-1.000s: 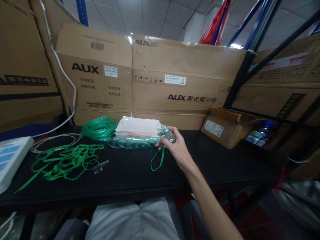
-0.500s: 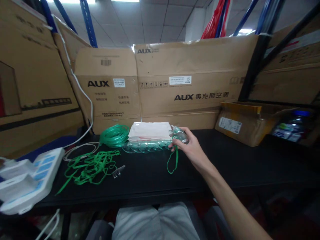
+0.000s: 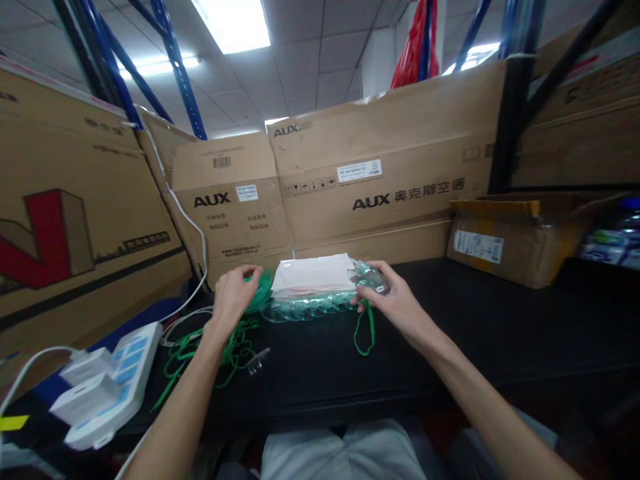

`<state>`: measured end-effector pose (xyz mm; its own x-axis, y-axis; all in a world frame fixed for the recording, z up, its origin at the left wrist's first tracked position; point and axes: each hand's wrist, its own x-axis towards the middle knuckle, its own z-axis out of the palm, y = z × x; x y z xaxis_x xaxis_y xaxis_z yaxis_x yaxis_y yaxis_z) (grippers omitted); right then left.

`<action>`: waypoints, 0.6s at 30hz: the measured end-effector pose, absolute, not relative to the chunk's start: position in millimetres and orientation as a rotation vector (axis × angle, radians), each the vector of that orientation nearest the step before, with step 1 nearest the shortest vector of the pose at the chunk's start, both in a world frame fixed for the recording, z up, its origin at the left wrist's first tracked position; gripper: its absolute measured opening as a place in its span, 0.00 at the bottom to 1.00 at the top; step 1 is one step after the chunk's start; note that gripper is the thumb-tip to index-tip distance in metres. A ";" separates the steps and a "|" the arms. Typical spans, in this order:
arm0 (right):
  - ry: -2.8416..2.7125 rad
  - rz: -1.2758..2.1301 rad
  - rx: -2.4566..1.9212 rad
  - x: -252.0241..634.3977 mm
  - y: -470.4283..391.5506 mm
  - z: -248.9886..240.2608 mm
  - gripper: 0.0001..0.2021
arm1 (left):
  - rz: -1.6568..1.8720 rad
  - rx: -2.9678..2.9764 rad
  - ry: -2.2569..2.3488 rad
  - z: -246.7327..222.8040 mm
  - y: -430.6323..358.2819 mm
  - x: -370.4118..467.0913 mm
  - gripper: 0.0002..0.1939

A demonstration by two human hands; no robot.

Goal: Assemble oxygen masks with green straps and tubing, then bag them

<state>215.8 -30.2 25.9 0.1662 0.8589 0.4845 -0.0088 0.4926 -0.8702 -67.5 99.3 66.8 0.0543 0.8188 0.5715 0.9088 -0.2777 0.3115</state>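
My right hand (image 3: 393, 297) is closed around a clear plastic breathing mask (image 3: 370, 277), and a loop of green elastic strap (image 3: 367, 337) dangles beneath it. Just left of that, a row of clear greenish plastic masks (image 3: 310, 307) lies nested on the black table, against a stack of white packets (image 3: 314, 275). My left hand (image 3: 236, 293) reaches to a coil of green clear tubing (image 3: 261, 290), its fingers curled together at the coil's upper edge; the fingertips are partly hidden. Below my left forearm lie tangled green elastic straps (image 3: 240, 343) and a small clear plastic piece (image 3: 259, 360).
A white power strip (image 3: 133, 380) with plugged-in adapters sits at the left. Large cardboard panels (image 3: 320, 213) stand along the back. An open cardboard box (image 3: 505, 240) and a blue-capped bottle (image 3: 615, 233) are at the right. The black table (image 3: 450, 327) extends rightward.
My left hand has come into view and reached the green tubing coil. My right hand still holds the mask beside the row. The view has shifted and tilted slightly.
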 end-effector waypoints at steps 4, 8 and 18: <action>-1.255 0.729 -0.884 216.7 -32.9 27.7 0.19 | -0.766 -2.322 -1.920 44.8 153.5 -73.7 0.13; -1.259 0.737 -0.895 217.0 -34.9 29.1 0.20 | -0.757 -2.320 -2.008 25.7 171.7 -81.0 0.09; -1.290 0.747 -0.880 213.6 -32.1 24.7 0.19 | -1.392 -2.289 -2.173 51.7 194.7 -127.4 0.16</action>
